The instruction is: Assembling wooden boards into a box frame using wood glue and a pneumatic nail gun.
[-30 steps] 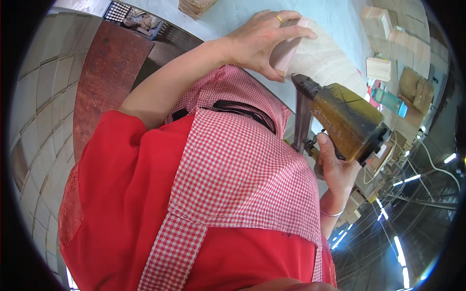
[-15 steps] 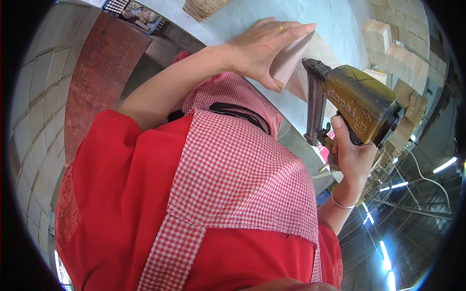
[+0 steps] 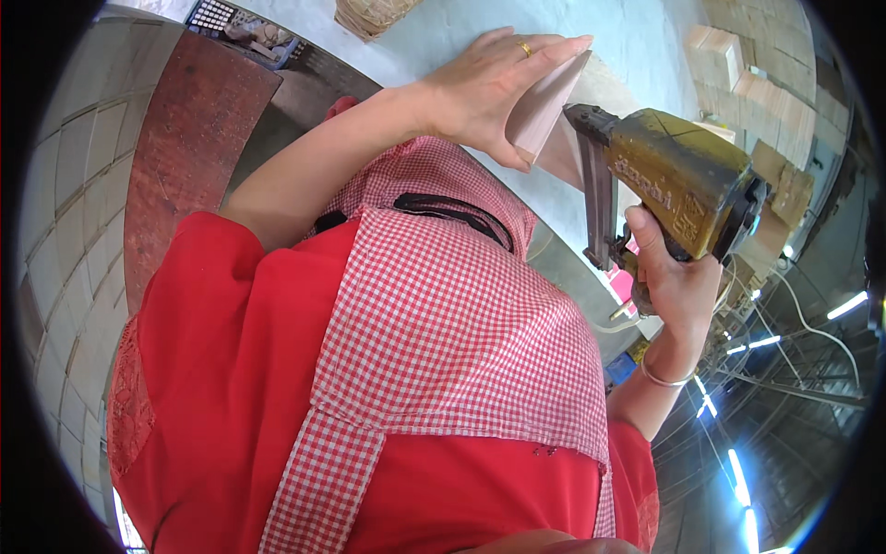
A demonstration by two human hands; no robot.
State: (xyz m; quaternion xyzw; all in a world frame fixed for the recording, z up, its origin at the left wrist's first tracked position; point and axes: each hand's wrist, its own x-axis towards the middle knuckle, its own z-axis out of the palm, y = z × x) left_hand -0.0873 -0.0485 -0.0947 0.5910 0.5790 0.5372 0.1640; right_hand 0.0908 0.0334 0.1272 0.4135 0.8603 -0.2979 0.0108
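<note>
Left hand point(image 3: 484, 88) grips wooden piece point(image 3: 544, 106) upright on counter point(image 3: 637, 46); right hand point(image 3: 674, 277) grasps yellow nail gun point(image 3: 674, 185), nose at wood. Keep fingers clear, nose square.

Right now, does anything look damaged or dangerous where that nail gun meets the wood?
Nothing looks broken. The oddity: the left hand grips the wooden panel right beside the nose of the worn yellow nail gun held by the right hand.

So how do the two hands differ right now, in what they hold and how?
The left hand lies flat, fingers straight, on a pale wooden piece; the right hand is wrapped around the yellow nail gun handle. The left wears a ring, the right a bracelet. Both are bare.
</note>
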